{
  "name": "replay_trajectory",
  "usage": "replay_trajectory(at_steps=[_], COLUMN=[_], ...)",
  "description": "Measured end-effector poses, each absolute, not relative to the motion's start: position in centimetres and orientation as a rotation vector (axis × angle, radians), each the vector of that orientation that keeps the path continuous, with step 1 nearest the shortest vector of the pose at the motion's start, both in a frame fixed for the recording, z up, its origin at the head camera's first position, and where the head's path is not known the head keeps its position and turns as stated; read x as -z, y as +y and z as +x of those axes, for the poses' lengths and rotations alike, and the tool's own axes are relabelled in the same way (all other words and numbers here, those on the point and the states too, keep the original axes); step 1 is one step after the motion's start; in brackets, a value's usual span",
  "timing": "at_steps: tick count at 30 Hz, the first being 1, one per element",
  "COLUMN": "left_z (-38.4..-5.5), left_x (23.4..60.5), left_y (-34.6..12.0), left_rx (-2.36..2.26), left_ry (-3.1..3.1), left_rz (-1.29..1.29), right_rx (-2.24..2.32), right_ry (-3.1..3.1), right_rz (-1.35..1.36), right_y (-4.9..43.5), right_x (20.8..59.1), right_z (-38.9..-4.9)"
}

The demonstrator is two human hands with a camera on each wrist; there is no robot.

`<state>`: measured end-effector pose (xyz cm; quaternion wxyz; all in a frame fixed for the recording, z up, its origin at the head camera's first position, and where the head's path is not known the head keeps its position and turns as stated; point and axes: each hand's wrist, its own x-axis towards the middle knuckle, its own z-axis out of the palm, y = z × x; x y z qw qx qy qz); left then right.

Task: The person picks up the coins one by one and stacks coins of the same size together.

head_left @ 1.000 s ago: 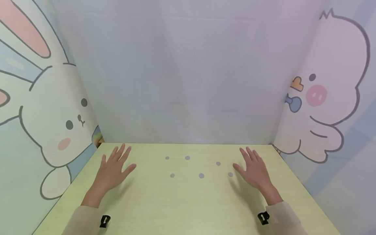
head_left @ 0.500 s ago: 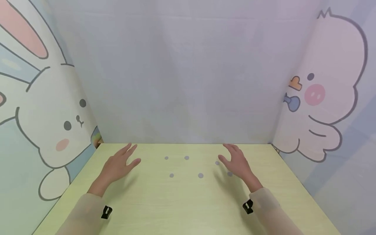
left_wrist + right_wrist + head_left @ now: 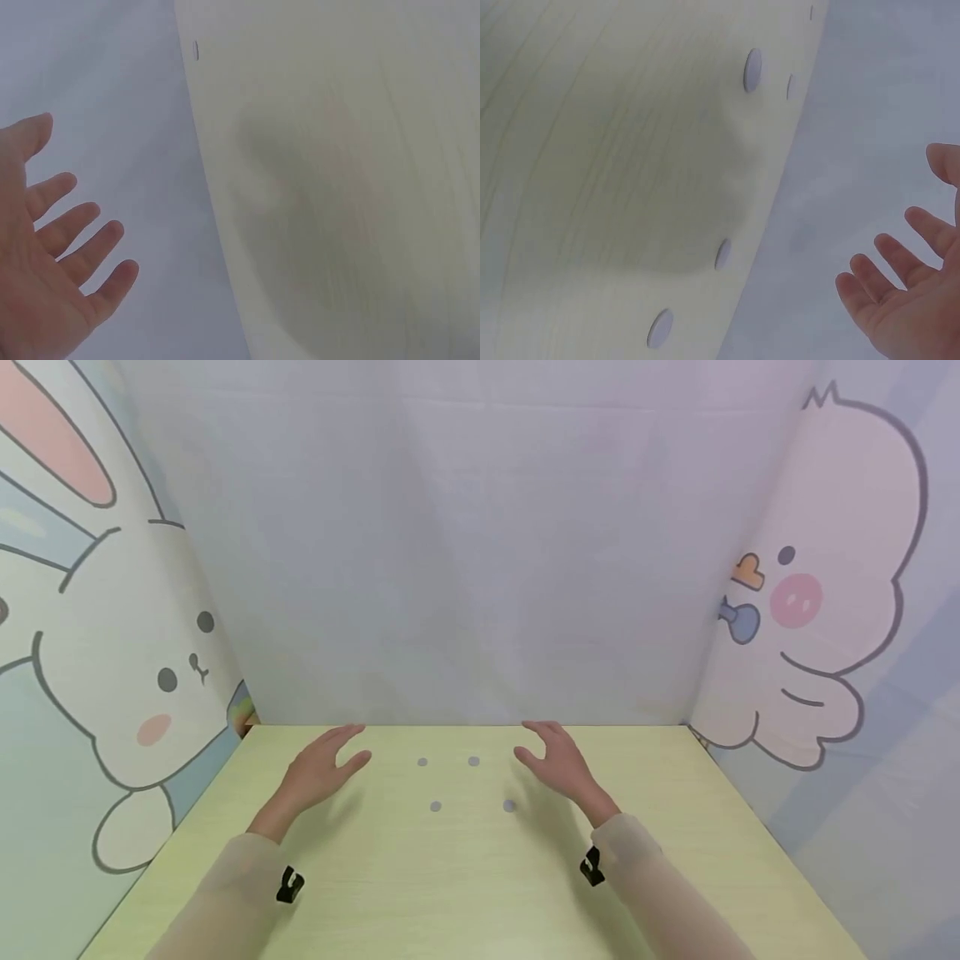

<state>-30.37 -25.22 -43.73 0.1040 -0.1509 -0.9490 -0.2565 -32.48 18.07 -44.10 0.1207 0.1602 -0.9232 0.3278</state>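
My left hand hovers over the left half of the pale wooden table, thumb apart from loosely bent fingers, holding nothing. Facing it from the right, my right hand also hangs above the table with nothing in it. Between them lie several small flat grey discs, such as one at the back and another nearer disc close to the right hand. The right wrist view shows more of these discs, some of which the right hand and arm cover in the head view. Both palms appear in the wrist views, fingers spread.
A pale cloth backdrop rises along the table's far edge. Printed side walls stand left and right, with a rabbit and a white chick. A black clip sits at each sleeve.
Both hands have moved inward toward each other, the right one farther, passing over the right-hand discs. Their fingers have gone from spread and straight to slightly bent. The discs have stayed in place.
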Motion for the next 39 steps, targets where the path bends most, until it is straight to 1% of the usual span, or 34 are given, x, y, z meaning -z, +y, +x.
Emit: replay_trajectory(at_steps=[13,25,32,39], left_z=[-32.3,-34.5,-35.5,-36.4], left_x=[45.0,46.1,46.8,47.0], left_y=[-24.0,-22.4,-22.0,-21.3], left_rx=[0.848,0.845,0.805,0.859], left_ry=[-2.813,-2.892,-2.925,-2.942], left_rz=[-0.463,-0.470,-0.492,-0.497], right_rx=[-1.029,-1.031,-0.901,-0.877], right_ry=[-2.713,-2.808,-2.837,-2.891], right_rz=[0.580,0.600,0.645,0.615], right_y=[13.1,9.5,7.0,5.7], right_x=[45.6,46.1,47.4,47.4], right_z=[-34.8,-35.8,-36.9,-37.2])
